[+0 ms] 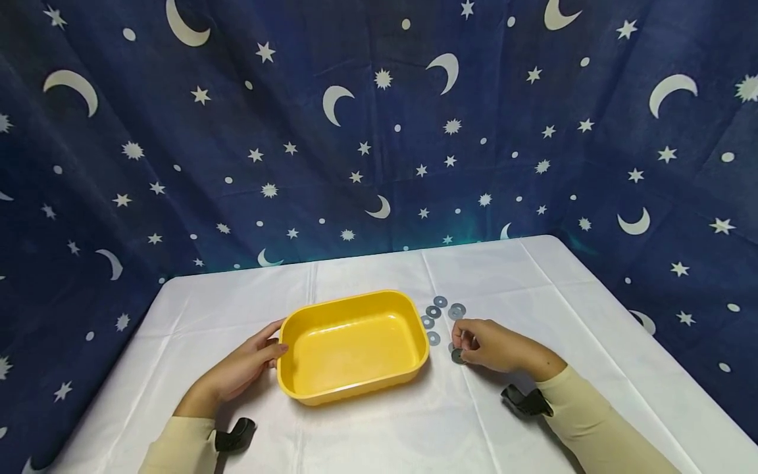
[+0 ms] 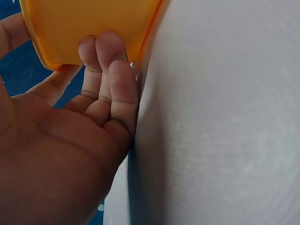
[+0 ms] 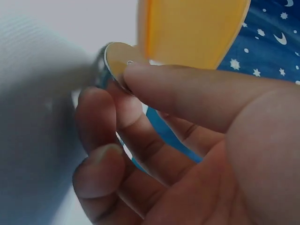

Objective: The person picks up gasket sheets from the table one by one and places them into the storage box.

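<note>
A yellow plastic tray (image 1: 349, 388) with rounded corners stands on the white cloth, its inside bare. My left hand (image 1: 245, 365) grips its left end, thumb over the rim and the other fingers against the outer wall. In the left wrist view the fingertips (image 2: 110, 44) touch the tray's side. My right hand (image 1: 497, 343) pinches a flat metal washer (image 3: 117, 58) between thumb and fingers, just above the cloth right of the tray. Several grey washers (image 1: 433, 312) lie between the tray and that hand; one is partly hidden by the fingers.
A white cloth (image 1: 367, 438) with fold creases covers the table. Behind it and at both sides hangs a dark blue curtain (image 1: 308, 164) with moons and stars. Black wrist straps (image 1: 235, 436) sit at both sleeves.
</note>
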{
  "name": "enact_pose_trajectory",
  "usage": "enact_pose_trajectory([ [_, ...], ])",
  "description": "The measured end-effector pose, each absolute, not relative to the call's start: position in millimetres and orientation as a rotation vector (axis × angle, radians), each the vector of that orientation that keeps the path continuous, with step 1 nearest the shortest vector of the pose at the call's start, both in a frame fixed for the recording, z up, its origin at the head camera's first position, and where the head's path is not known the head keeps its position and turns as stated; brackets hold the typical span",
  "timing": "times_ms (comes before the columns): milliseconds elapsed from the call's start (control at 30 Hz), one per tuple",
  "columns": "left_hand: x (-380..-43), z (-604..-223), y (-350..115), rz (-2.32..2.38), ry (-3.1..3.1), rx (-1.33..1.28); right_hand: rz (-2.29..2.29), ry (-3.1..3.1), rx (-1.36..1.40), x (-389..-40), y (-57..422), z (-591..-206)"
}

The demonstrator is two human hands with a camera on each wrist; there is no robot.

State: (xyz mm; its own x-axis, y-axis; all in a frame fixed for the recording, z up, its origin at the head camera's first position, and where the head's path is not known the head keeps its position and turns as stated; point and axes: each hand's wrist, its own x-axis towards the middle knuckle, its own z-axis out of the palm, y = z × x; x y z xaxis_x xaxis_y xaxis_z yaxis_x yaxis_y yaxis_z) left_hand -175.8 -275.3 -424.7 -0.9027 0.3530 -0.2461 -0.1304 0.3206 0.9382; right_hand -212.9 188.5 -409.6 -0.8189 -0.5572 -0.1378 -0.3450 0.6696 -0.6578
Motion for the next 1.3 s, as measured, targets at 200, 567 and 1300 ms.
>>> enact_pose_trajectory([
  [200, -178.5, -425.2, -273.4, 1.586, 2.208, 0.191, -0.977, 2.602, -0.778, -208.4, 192.4, -397.9],
  [567, -177.6, -422.5, -274.3, 1.573, 2.228, 0.161, -1.105, 2.701, -0.817, -199.2, 156.6, -363.5],
  [1300, -174.9, -423.2, -275.8, 1.546, 2.193, 0.192, -1.181, 2.498, -0.961, -202.3, 59.6, -374.5],
])
